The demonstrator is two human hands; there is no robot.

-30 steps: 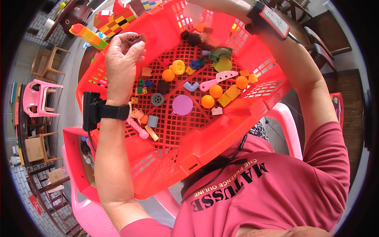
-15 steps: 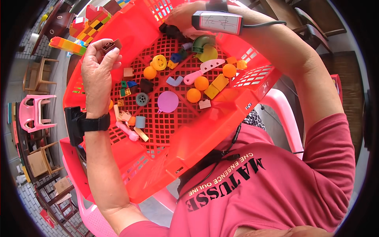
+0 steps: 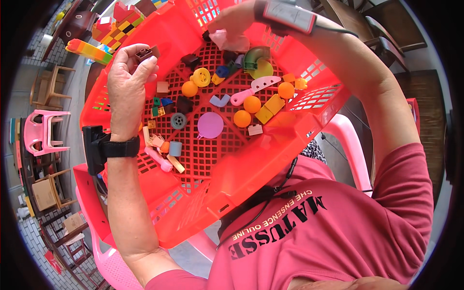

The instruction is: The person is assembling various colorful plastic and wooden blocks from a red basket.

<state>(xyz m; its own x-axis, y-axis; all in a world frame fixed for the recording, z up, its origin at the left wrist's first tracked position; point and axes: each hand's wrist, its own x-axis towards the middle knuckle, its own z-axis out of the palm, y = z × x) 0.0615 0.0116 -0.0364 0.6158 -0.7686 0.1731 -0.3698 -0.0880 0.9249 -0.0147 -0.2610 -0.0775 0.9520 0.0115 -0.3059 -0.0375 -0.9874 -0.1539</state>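
Pinched in my left hand (image 3: 129, 89), above the left side of the red basket (image 3: 241, 179), is a dark brown toy brick (image 3: 145, 53). My right hand (image 3: 232, 21) reaches into the far end of the basket, its fingers smeared by motion. Just below it shows a pale pink, crumpled-looking piece (image 3: 227, 41), and I cannot tell whether the hand grips it. Near that hand lie a dark brick (image 3: 191, 60), a green curved tube piece (image 3: 256, 57) and a yellow-green disc (image 3: 262, 68).
Inside the basket lie a pink-handled toy knife (image 3: 253, 91), orange balls (image 3: 252, 104), a purple disc (image 3: 210, 125), a grey wheel (image 3: 178, 121) and several small bricks. Beyond its far left corner stands a brick structure (image 3: 118, 29). Pink chairs (image 3: 347, 140) are beside the basket.
My right hand has shifted within the far end, and a dark brick now shows apart from it. The whole view has moved slightly. My left hand keeps its brown brick.
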